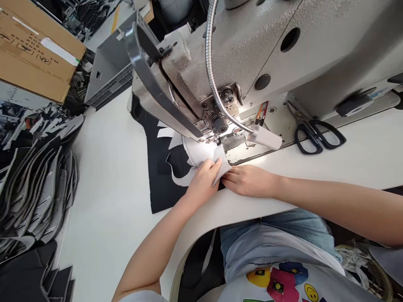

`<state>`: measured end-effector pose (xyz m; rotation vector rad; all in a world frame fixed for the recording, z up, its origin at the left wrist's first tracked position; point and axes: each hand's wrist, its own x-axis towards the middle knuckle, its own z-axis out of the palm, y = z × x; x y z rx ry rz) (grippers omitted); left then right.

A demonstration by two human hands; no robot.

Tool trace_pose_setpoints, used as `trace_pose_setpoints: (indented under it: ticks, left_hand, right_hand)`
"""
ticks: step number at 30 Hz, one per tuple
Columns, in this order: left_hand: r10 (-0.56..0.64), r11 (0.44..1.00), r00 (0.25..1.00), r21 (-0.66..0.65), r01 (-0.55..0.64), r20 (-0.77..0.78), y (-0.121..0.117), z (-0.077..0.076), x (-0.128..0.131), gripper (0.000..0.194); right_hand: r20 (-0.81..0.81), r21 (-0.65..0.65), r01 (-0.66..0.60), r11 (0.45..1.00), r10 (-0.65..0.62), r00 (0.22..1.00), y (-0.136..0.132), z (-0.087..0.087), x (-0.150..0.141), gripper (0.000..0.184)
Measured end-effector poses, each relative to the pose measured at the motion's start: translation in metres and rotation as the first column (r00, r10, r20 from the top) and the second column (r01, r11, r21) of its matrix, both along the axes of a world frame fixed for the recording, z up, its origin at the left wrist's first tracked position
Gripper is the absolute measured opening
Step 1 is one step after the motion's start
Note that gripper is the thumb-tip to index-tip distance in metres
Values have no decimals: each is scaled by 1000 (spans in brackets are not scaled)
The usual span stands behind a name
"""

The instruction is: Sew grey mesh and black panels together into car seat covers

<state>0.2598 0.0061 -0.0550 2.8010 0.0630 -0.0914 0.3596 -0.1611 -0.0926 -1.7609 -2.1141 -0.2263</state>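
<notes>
A light grey mesh-textured fabric piece [197, 152] lies under the presser foot of a sewing machine [248, 54], lit by a small lamp. My left hand [204, 180] is closed on its near part, fingertips close to the needle area, where the fabric folds up. At the right corner of that fold, my right hand [247, 180] pinches the edge between bent fingers; part of its grip is hidden. Beneath and to the left spreads a black sheet [160, 184], with white strips and a curved pale edge on top of it.
Black-handled scissors [317, 134] rest on the machine bed at right, near the lamp head [266, 137] and an orange-and-red tool [262, 112]. Stacked cut pieces [40, 193] sit at left. A grey crate [110, 63] and a cardboard box [37, 50] stand behind.
</notes>
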Motion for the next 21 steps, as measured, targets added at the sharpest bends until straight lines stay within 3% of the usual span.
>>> trace_pose_setpoints:
  ticks: [3, 8, 13, 17, 21]
  left_hand:
    - [-97, 974, 995, 203, 97, -10, -3, -7, 0, 45]
    - [-87, 941, 996, 327, 93, -33, 8, -11, 13, 54]
    - [-38, 969, 999, 245, 43, -24, 11, -7, 24, 54]
    - [11, 995, 999, 97, -14, 39, 3, -2, 20, 38]
    - [-34, 982, 992, 186, 11, 118, -4, -6, 12, 30]
  right_hand:
    - [110, 51, 41, 998, -47, 993, -1, -2, -1, 25]
    - [91, 77, 164, 983, -171, 981, -1, -6, 5, 29]
    - [96, 45, 199, 979, -202, 975, 0, -7, 10, 32]
    - [107, 16, 134, 991, -135, 985, -3, -5, 8, 30]
    - [85, 10, 137, 991, -137, 987, -7, -4, 4, 30]
